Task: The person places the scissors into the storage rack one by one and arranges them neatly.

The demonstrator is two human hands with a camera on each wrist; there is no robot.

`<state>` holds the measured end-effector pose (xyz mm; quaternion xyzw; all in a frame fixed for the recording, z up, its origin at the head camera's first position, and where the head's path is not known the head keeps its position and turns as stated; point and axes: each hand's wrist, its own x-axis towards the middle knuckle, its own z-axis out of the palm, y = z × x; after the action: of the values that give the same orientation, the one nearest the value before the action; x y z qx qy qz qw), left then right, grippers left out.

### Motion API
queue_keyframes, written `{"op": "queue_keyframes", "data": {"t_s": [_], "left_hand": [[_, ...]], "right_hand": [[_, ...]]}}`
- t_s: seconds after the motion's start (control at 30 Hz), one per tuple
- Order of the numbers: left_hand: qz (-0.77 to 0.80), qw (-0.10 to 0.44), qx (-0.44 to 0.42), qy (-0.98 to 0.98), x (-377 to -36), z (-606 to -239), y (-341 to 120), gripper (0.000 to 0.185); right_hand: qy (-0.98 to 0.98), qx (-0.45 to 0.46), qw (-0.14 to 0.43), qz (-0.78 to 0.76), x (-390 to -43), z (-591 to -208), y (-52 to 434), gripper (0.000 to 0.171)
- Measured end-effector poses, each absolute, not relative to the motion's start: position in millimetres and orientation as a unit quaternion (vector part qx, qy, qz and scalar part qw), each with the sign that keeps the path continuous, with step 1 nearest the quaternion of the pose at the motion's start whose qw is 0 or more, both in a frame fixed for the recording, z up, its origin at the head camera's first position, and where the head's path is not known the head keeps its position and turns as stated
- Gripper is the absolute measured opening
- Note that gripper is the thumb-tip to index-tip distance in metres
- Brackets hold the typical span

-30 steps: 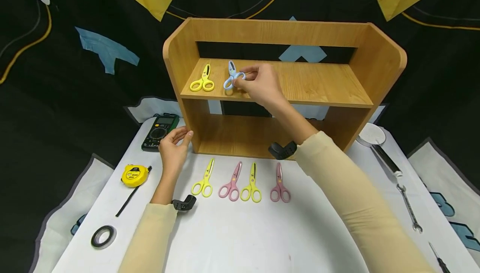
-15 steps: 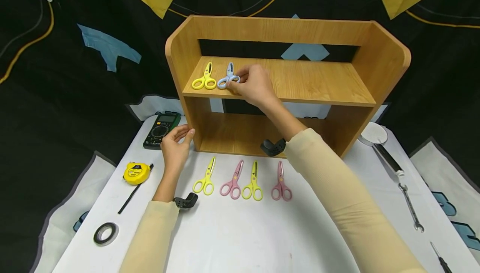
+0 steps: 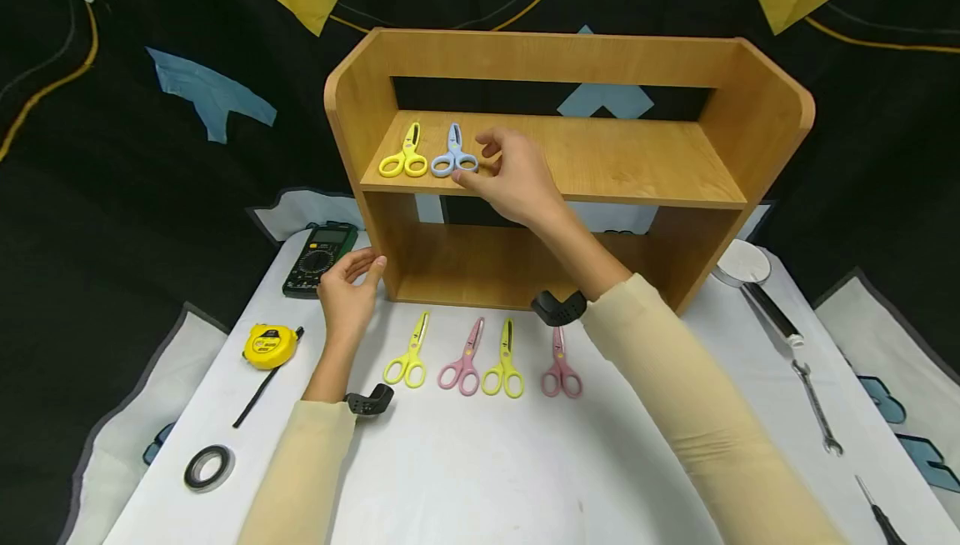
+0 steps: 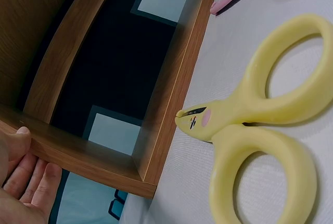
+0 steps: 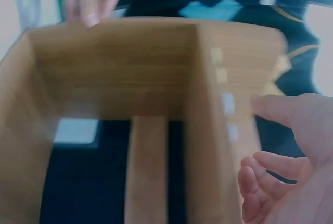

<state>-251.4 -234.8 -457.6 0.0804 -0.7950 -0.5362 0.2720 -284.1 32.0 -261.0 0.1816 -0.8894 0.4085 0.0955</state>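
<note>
Blue scissors on the shelf, right hand just beside them

The blue scissors (image 3: 453, 153) lie on the wooden shelf unit's (image 3: 637, 163) upper board, right of the yellow scissors (image 3: 405, 155); the right hand (image 3: 513, 178) hovers with fingers loosely spread, gripping nothing. The left hand (image 3: 347, 288), fingers relaxed, rests against the unit's left wall.

My head view is bright and evenly lit from above; shadows under the wooden shelf (image 3: 570, 162) stay soft; its edges bow towards the frame borders; my right wrist view is badly blurred; my left wrist view sharp.
</note>
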Motion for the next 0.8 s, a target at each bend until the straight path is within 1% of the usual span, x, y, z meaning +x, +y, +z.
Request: {"op": "queue_keyframes", "data": {"t_s": [0.17,0.37,0.5,0.67,0.8], "left_hand": [[-0.536,0.275,0.075,-0.795,-252.5,-458.5,-235.1,0.033],[-0.529,0.266,0.087,-0.801,-251.8,-458.5,-234.5,0.034],[-0.525,0.259,0.101,-0.804,-251.5,-460.3,-235.6,0.035],[-0.52,0.258,0.099,-0.808,-252.5,-459.1,-235.0,0.038],[-0.519,0.26,0.096,-0.809,-253.0,-459.7,-233.5,0.04]], "right_hand": [[-0.865,0.201,0.106,0.448,-253.4,-266.4,65.9,0.059],[-0.86,0.19,0.076,0.468,-212.3,-294.9,113.3,0.054],[-0.856,0.173,0.056,0.484,-191.7,-323.6,136.0,0.049],[-0.863,0.155,0.049,0.478,-171.6,-368.3,153.8,0.047],[-0.874,0.133,0.032,0.466,-156.3,-410.2,161.4,0.053]]}}
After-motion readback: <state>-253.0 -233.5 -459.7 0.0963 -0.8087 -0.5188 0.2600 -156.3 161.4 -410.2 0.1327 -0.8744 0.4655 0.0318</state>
